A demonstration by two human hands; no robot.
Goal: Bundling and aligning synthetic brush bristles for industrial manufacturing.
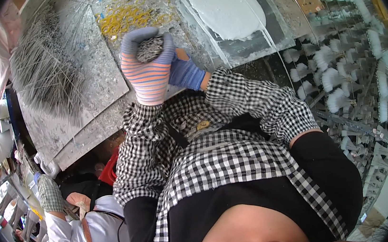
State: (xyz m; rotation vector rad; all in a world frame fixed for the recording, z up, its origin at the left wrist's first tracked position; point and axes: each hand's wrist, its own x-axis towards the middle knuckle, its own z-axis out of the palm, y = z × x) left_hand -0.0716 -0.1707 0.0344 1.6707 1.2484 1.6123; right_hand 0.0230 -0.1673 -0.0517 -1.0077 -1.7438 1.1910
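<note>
Head view: the gloved left hand (149, 68) curls round a bundle of thin strands (149, 49), ends showing; the right hand (185, 73) sits against it, its grip hidden. Even, firm pressure should keep the ends level. Loose strands (47, 73), yellow rings (127, 21) and white paste (227, 9) cover the tabletop (86, 138); white tufts (334, 78) stand right, a co-worker (85, 241) lower left.

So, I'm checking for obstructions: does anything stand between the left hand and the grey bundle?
Nothing visible does, apart from the striped glove on the left hand, which curls around the grey bundle. The right hand, close beside it, leaves the bundle's visible end uncovered.
</note>
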